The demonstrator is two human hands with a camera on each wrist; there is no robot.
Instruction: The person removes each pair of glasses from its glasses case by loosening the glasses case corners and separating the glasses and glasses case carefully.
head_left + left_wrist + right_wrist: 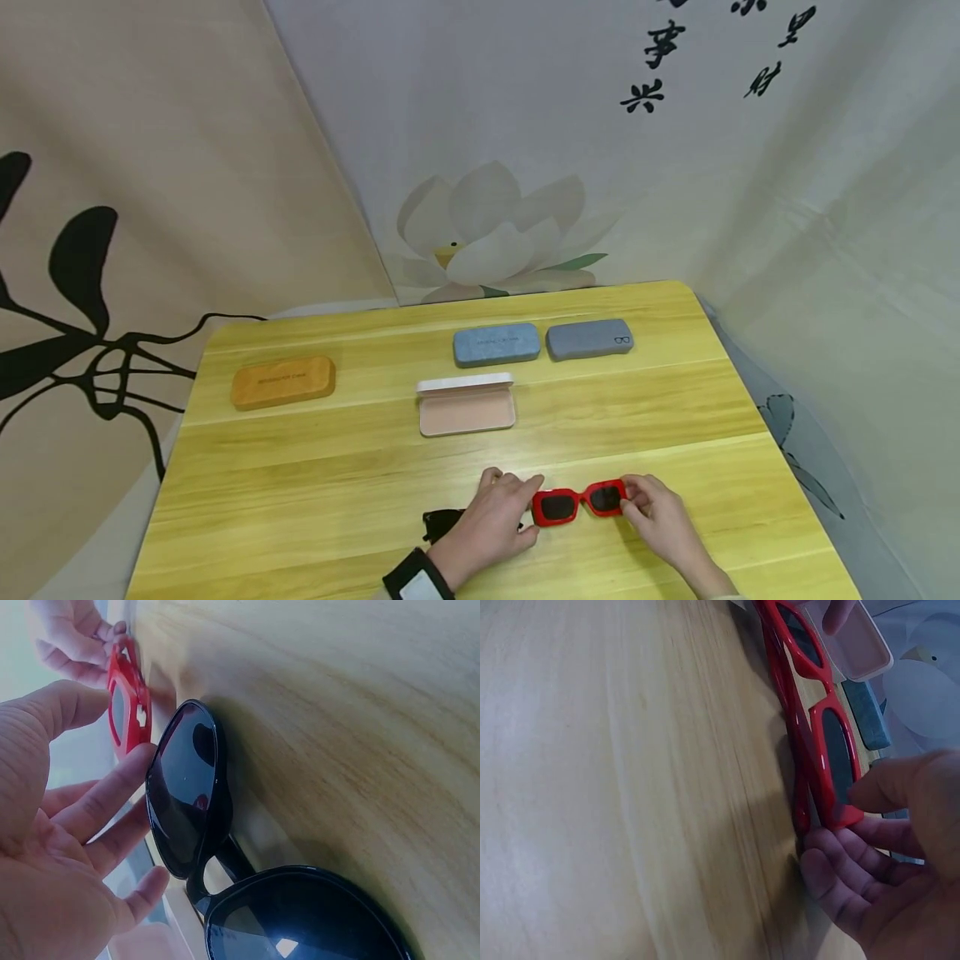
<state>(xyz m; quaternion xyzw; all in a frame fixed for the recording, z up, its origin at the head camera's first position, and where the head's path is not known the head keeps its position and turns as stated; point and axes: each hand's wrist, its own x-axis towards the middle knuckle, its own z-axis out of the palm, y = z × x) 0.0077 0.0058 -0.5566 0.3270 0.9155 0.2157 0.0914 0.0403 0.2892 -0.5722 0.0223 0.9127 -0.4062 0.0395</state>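
Observation:
Red-framed sunglasses (557, 507) with dark lenses are held just above the wooden table, lenses facing up and forward. My right hand (663, 517) pinches their right end between thumb and fingers; the right wrist view shows the red temples (784, 682) behind the front. At the left end, my left hand (491, 517) has its thumb and index finger spread around the frame's corner; firm contact is hard to judge. Black sunglasses (300, 915) lie under the left hand, mostly covered by it in the head view.
An open glasses case (467, 417) with a pink inside stands beyond the hands. Behind it lie a blue case (497, 345) and a grey case (589, 339), both closed. A closed orange case (283, 382) is at the table's far left. Printed cloth hangs behind the table.

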